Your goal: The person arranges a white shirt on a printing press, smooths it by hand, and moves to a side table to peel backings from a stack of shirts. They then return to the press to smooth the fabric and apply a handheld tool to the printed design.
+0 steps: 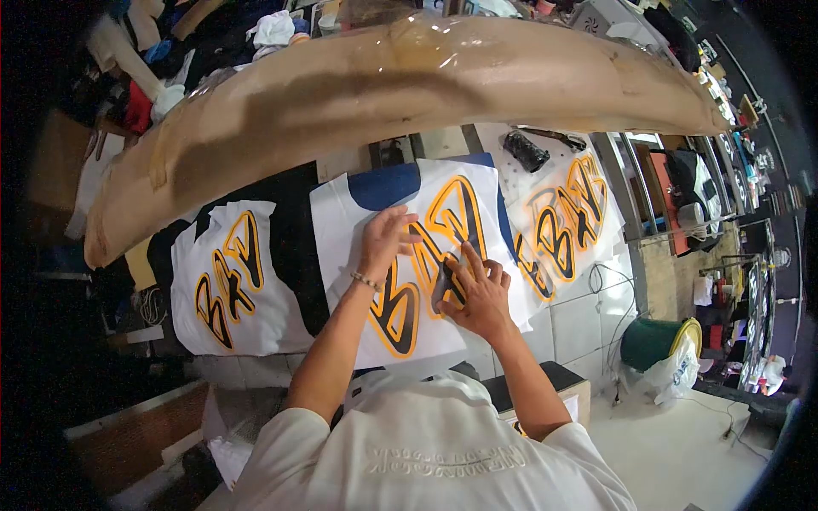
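Note:
In the head view, a white sheet [345,255] printed with black "BAD" letters edged in orange lies over navy fabric [383,189]. Over the print's left part is my left hand [388,242], its fingers extended and nothing seen in them; a beaded bracelet circles that wrist. My right hand [482,295] rests with spread fingers on the middle of the lettering, fingertips on the dark middle letter. To the left lies a white piece [285,315] with the same print, on black fabric [298,221]. Another printed "BAD" sheet [558,230] is at the right.
A long roll wrapped in brown and clear plastic [341,94] arches across the far side. Beyond the right sheet lies a black wrapped object [526,152]. A green bucket [652,344] with a plastic bag [673,372] stands at the right, near a loose cable [609,294].

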`<state>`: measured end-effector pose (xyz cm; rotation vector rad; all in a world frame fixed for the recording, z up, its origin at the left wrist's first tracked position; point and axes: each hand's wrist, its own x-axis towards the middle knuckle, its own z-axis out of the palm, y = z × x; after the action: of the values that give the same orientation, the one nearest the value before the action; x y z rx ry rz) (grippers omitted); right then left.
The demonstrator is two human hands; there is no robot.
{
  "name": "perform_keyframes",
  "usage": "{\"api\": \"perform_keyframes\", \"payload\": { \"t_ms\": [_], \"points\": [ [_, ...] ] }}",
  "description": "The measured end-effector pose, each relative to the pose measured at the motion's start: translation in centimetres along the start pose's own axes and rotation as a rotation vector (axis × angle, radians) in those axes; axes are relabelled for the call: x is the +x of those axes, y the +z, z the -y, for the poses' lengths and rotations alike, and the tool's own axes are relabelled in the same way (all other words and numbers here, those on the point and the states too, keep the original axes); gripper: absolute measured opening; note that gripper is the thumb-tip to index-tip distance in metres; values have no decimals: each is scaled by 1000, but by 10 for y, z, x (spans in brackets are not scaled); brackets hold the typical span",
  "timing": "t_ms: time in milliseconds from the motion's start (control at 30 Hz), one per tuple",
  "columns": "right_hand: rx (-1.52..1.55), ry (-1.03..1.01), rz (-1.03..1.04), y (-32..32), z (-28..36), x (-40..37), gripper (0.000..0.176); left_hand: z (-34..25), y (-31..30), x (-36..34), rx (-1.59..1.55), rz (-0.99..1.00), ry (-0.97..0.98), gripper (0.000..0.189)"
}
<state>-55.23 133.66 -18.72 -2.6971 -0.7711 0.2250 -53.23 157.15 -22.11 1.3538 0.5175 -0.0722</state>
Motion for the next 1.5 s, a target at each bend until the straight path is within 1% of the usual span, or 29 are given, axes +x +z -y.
{"api": "perform_keyframes", "payload": {
  "t_ms": [33,67,100,133,167,200,267,300,333,400,433,467,533,567,600,667,800,867,933,1033,1233,1500],
  "points": [
    [0,-4,9,0,-1,1,82,-1,10,-2,159,-56,79,36],
    [0,-6,18,0,-2,1,83,0,13,-1,157,-49,84,36],
    [-27,-12,34,-1,-2,3,87,0,18,0,529,-97,381,36],
    [-32,-7,29,-2,-2,3,87,1,22,1,897,-148,680,35],
    [-10,-3,46,-5,-1,4,89,2,27,1,891,-139,770,33],
    [12,0,63,-7,-2,5,92,2,34,5,888,-135,777,33],
    [25,-12,55,-5,-5,5,94,-1,46,17,1019,-102,946,29],
    [-3,-23,35,-3,-5,5,94,0,54,23,967,-71,845,28],
    [-32,-33,16,-2,-5,4,94,5,58,38,967,-68,849,28],
    [-18,-33,-3,1,-7,4,94,7,69,70,706,3,803,29],
    [-2,-39,-14,1,-7,3,94,-28,80,55,307,155,185,28],
    [12,-47,-26,2,-7,3,94,-29,81,65,308,160,187,28],
    [-3,-47,-28,0,-7,3,94,-26,77,93,-186,180,-14,32],
    [-2,-44,-16,0,-6,2,94,-26,74,104,-173,161,-63,37],
    [-2,-41,-3,-1,-6,2,95,-30,70,109,-171,165,-63,37],
    [8,-37,-2,-2,-7,3,95,-35,61,117,-217,294,-206,40],
    [26,-25,11,-3,-7,2,96,-34,52,119,-347,405,-303,45],
    [24,-21,14,-1,-8,2,96,-36,55,119,-303,387,-312,48],
    [48,-40,-24,2,-10,1,95,-36,55,119,-407,414,-326,52],
    [96,-32,-15,3,-10,1,96,-38,57,121,-428,427,-351,58],
    [111,-44,-25,2,-12,2,95,-37,57,121,-431,439,-334,63],
    [102,-43,-34,1,-12,2,95,-38,58,121,-404,433,-306,63]
  ]
}}
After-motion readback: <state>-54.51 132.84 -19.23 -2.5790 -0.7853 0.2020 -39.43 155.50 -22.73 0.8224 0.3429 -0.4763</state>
